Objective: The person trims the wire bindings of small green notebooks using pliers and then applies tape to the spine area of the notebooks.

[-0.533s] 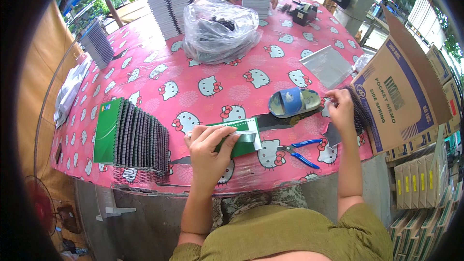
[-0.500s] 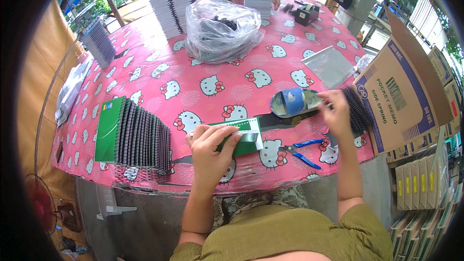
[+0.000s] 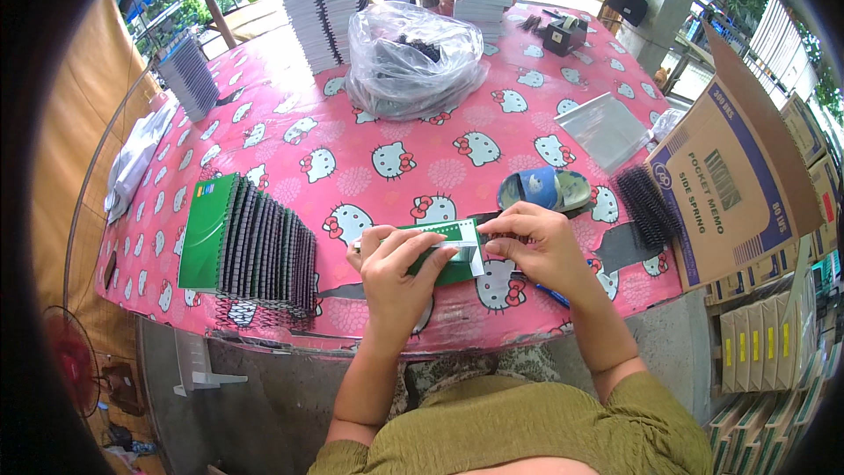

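Note:
My left hand is closed on a small green-covered memo pad, pressing it near the table's front edge. A row of punched holes runs along the pad's far edge, and a white strip shows at its right end. My right hand meets that right end with thumb and fingers pinched; what they hold is too small to make out. Just beyond it lies a blue slipper. Blue-handled pliers are mostly hidden under my right hand. A pile of black spiral coils lies farther right.
A stack of green spiral notebooks stands at left. A clear plastic bag with black coils sits toward the back, near tall notebook stacks. A cardboard box borders the right. Across the table, another person's hands touch a white stack.
My right hand has come left and nearer from beside the slipper and coils to the memo pad's right end, covering much of the pliers. My left hand keeps its hold.

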The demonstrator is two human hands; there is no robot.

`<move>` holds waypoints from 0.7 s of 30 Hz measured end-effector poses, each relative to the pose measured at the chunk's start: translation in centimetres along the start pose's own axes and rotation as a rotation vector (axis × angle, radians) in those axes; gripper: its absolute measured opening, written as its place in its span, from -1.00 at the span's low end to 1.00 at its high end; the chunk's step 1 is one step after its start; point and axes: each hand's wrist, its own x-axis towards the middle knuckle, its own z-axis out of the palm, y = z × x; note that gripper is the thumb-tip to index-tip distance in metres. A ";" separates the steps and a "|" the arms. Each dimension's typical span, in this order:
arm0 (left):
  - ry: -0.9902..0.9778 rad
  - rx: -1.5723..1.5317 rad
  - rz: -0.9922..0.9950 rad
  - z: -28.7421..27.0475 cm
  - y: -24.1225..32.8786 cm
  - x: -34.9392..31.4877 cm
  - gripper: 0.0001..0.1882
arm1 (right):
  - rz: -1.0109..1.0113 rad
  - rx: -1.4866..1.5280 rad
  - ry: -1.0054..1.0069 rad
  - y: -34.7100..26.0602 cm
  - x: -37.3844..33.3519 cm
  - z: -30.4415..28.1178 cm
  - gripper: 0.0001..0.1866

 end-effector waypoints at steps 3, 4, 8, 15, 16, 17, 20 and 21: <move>0.007 0.000 0.010 0.0 0.1 0.1 -0.79 | -0.005 -0.009 -0.124 -0.6 0.5 -0.5 -0.79; 0.006 -0.011 0.009 0.0 0.1 0.1 -0.79 | -0.017 -0.010 -0.158 -0.6 0.9 -0.8 -0.80; 0.004 -0.012 0.010 -0.2 0.4 0.0 -0.79 | -0.011 -0.014 -0.291 -0.2 1.8 -1.6 -0.82; 0.011 0.027 0.021 -0.3 1.1 0.3 -0.78 | 0.040 0.014 -0.366 -0.2 2.3 -1.9 -0.83; 0.014 0.028 0.025 -0.3 1.1 0.3 -0.78 | 0.097 0.044 -0.424 0.0 2.6 -2.1 -0.82; 0.017 0.030 0.027 -0.3 1.0 0.2 -0.78 | 0.155 0.075 -0.484 -0.3 3.0 -2.1 -0.80; 0.015 -0.031 -0.014 0.1 0.3 -0.2 -0.81 | 0.382 0.141 -0.436 -2.6 3.1 -1.9 -0.78; 0.015 -0.028 -0.014 0.1 0.4 -0.1 -0.81 | 0.219 0.058 -0.369 -2.0 2.4 -1.4 -0.73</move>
